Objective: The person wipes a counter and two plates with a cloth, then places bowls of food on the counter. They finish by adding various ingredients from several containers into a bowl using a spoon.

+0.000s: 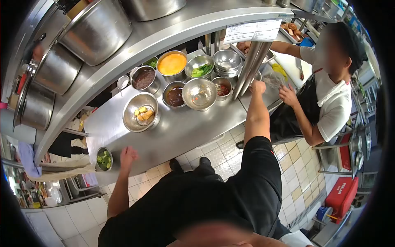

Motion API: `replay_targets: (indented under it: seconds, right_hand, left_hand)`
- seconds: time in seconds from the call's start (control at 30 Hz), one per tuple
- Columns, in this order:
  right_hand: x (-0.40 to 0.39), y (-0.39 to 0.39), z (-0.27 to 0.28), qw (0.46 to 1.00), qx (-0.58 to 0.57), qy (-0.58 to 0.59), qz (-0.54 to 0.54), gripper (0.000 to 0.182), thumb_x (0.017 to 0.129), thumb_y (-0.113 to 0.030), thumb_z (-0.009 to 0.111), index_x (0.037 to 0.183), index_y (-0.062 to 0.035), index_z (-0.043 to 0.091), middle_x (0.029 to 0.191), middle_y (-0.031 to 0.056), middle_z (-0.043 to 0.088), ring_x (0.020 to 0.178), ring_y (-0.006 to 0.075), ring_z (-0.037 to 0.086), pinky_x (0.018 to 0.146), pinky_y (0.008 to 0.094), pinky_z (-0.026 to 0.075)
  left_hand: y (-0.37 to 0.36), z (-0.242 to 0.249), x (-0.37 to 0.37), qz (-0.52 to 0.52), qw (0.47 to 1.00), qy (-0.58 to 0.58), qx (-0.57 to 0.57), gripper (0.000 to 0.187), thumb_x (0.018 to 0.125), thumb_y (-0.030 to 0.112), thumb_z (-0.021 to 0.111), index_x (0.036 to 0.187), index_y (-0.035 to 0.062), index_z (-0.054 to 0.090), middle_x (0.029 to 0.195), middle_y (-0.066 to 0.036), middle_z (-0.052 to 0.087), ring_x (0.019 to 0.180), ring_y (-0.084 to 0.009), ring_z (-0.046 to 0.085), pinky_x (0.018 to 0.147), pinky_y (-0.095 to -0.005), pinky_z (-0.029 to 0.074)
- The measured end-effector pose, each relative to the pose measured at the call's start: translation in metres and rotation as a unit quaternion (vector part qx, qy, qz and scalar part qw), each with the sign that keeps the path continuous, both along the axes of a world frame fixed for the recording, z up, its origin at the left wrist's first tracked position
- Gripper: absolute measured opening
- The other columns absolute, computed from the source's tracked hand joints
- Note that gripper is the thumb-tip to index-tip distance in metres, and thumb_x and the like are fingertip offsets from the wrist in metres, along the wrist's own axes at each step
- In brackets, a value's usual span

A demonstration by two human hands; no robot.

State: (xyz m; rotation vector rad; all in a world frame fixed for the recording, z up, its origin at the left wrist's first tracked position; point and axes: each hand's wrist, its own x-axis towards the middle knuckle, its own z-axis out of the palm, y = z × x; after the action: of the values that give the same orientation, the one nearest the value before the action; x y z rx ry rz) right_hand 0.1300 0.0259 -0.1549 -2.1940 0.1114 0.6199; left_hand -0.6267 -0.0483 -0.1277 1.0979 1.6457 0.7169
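My left hand (128, 157) hovers over the front edge of the steel counter, blurred, so its fingers are hard to read. Just left of it stands a small metal bowl of green vegetable pieces (104, 159). My right hand (258, 87) reaches far across to the right, beyond the steel posts. Its fingers look closed beside a small metal container (256, 76); what they grip, if anything, is hidden. Between my hands sit a bowl with yellow chunks (144, 113), a nearly bare mixing bowl with residue (199, 94) and a bowl of dark brown sauce (174, 94).
A co-worker (325, 82) stands at the right, one hand near a clear plastic bag (271, 78). Steel posts (253, 70) rise from the counter (164, 140). Stacked bowls (227, 61) and orange liquid (172, 64) stand behind. Large pots (96, 31) line the overhead shelf.
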Motion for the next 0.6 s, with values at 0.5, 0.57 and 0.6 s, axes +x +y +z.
replay_targets:
  seconds: [0.5,0.57,0.6]
  right_hand:
    - [-0.151,-0.209,0.044,0.936,0.260,-0.218,-0.098,0.027,0.081,-0.016,0.052,0.101,0.0024,0.056,0.076,0.0130,0.062,0.043,0.0186,0.054,0.034,0.0298,0.042]
    - [-0.205,-0.237,0.002,0.948,0.242,-0.206,0.015,0.017,0.088,-0.014,0.052,0.098,-0.0007,0.055,0.067,0.0086,0.057,0.039,0.0141,0.049,0.033,0.0277,0.040]
    - [-0.243,-0.239,-0.007,0.950,0.255,-0.163,0.075,0.016,0.087,-0.010,0.055,0.099,-0.0006,0.054,0.065,0.0069,0.055,0.039,0.0130,0.047,0.032,0.0271,0.040]
  left_hand:
    - [0.126,-0.013,0.036,0.074,0.991,-0.094,-0.060,0.032,0.081,0.011,0.061,0.107,0.0029,0.043,0.073,-0.012,0.059,0.049,-0.0175,0.057,0.040,-0.0279,0.046]
    - [0.126,-0.004,0.039,0.099,0.980,-0.171,-0.016,0.022,0.078,0.004,0.055,0.100,0.0044,0.048,0.068,-0.007,0.058,0.046,-0.0154,0.054,0.037,-0.0269,0.043]
    - [0.128,-0.001,0.036,0.094,0.978,-0.184,0.001,0.020,0.078,0.003,0.054,0.098,0.0048,0.049,0.067,-0.007,0.057,0.046,-0.0149,0.053,0.037,-0.0266,0.042]
